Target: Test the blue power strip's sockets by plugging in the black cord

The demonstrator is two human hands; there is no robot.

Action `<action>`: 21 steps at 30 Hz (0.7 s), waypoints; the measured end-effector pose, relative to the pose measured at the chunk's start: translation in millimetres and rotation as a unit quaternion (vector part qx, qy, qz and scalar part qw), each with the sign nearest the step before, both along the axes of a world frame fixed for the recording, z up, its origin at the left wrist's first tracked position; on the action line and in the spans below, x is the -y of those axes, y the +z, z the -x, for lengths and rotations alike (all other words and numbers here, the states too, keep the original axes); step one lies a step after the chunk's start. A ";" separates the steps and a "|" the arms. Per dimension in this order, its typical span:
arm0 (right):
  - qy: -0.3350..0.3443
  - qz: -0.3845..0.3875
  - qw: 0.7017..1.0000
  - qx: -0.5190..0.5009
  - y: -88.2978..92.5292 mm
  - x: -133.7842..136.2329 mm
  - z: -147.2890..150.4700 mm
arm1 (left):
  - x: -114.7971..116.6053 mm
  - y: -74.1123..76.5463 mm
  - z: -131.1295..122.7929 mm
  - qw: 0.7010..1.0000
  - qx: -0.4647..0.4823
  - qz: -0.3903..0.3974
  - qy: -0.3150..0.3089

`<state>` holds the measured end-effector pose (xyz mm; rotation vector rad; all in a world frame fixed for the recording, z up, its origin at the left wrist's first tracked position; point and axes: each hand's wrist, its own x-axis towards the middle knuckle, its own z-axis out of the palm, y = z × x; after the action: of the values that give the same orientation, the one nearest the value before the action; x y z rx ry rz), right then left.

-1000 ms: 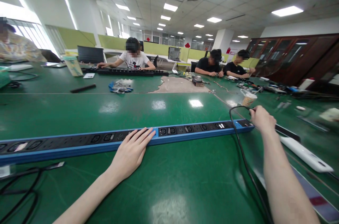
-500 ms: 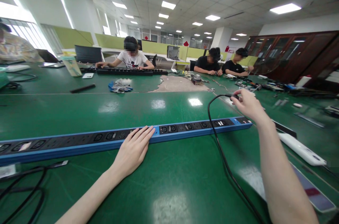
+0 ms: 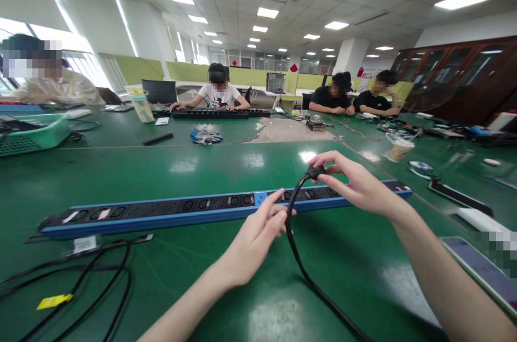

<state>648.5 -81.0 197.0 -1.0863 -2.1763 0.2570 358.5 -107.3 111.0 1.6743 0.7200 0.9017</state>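
Observation:
A long blue power strip point(image 3: 161, 218) with a black face and several sockets lies across the green table. My right hand point(image 3: 355, 183) is closed round a black power plug point(image 3: 315, 172), holding it above the strip's right half. Down from the plug runs its black power cord point(image 3: 301, 261), curving to the bottom edge. My left hand point(image 3: 258, 234) is at the strip's front edge near the middle, its index finger stretched out and its other fingers loosely bent. Its thumb and fingertips are close beside the cord; whether they touch it I cannot tell.
Looped black cables with a yellow tag point(image 3: 54, 301) lie at lower left. A green basket point(image 3: 44, 134), gloves point(image 3: 207, 134) and a cup point(image 3: 142, 107) stand farther back. A phone point(image 3: 482, 269) and another cup point(image 3: 399, 147) are at right. Several people sit around the table.
My right hand has brought the plug left and nearer. My left hand has lifted from lying flat on the strip and moved right toward the cord. The view has turned left.

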 end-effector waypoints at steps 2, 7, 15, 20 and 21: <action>0.036 0.019 0.999 -0.002 -2.1 9.1 19.1 | 19.8 22.5 -3.3 0.999 0.005 0.035 -0.035; 0.072 0.053 0.996 -0.016 -2.0 23.9 45.5 | 44.9 38.8 -1.4 0.997 -0.025 0.059 -0.042; -0.020 0.176 0.976 -0.124 -5.5 29.9 78.6 | 48.3 33.7 11.3 0.977 -0.180 -0.103 0.048; -0.011 0.261 0.942 -0.208 -24.0 26.3 128.2 | 55.0 26.6 27.7 0.931 -0.295 -0.203 0.074; -0.005 0.267 0.937 -0.223 -25.0 23.6 135.3 | 52.2 27.0 37.4 0.918 -0.311 -0.234 0.074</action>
<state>513.2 -104.5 172.0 -1.1773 -1.7228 1.0335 321.1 -159.5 138.0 2.4084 1.1296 0.6661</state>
